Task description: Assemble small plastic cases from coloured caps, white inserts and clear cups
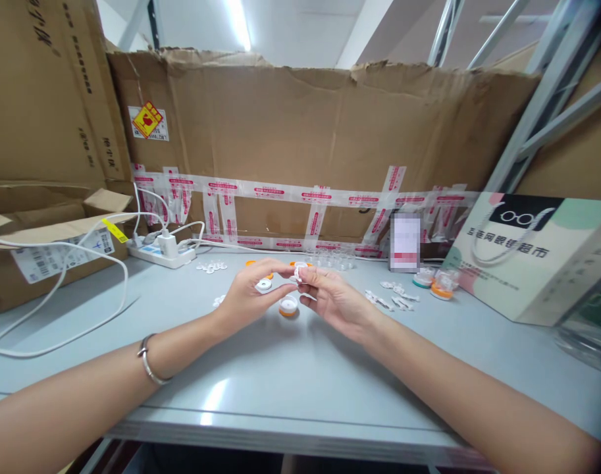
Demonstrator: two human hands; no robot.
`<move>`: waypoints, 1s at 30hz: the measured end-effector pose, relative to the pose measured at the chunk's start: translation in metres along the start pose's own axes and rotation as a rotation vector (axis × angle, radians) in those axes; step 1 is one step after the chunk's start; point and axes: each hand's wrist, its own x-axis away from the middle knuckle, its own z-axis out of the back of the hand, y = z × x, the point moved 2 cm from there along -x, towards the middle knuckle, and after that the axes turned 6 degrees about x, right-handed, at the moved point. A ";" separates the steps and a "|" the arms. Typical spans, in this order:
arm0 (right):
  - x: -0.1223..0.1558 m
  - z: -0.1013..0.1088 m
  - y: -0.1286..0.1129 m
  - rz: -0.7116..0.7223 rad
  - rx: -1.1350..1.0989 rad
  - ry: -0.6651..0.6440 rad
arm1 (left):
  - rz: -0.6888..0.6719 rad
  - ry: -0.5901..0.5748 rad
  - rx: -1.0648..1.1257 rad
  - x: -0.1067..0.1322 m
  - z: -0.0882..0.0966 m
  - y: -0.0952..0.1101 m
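Note:
Over the middle of the table, my left hand (251, 289) and my right hand (337, 303) meet fingertip to fingertip. Between them is a small white plastic part (298, 274), pinched by the thumb and fingers of both hands; its exact shape is partly covered. Just below the fingertips stands a round white cap with an orange base (288, 305). A white disc-like piece (264, 284) shows beside my left fingers, with an orange ring (251, 263) partly hidden behind that hand. Near my right wrist lie several small white plastic pieces (379, 300).
Several clear cups (332, 259) stand at the back. A phone (405, 242) leans upright near teal and orange round containers (444, 283). At right is a paper bag (517, 257); at left, a power strip (162, 253), looping white cable (58, 354) and open carton (48, 257).

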 end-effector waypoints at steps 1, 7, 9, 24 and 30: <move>0.000 0.000 0.002 0.000 -0.008 0.003 | -0.009 0.016 -0.011 0.000 0.000 0.001; -0.002 0.001 0.008 -0.022 -0.038 0.042 | -0.043 0.054 -0.013 0.002 0.000 0.003; -0.001 -0.001 0.009 -0.030 -0.033 0.045 | -0.037 0.050 0.000 0.003 -0.001 0.002; 0.000 0.108 -0.063 -0.021 1.556 0.325 | 0.262 0.397 0.290 -0.007 0.022 -0.001; 0.005 0.147 -0.057 -0.458 1.573 0.082 | 0.302 0.281 0.278 -0.005 0.023 -0.003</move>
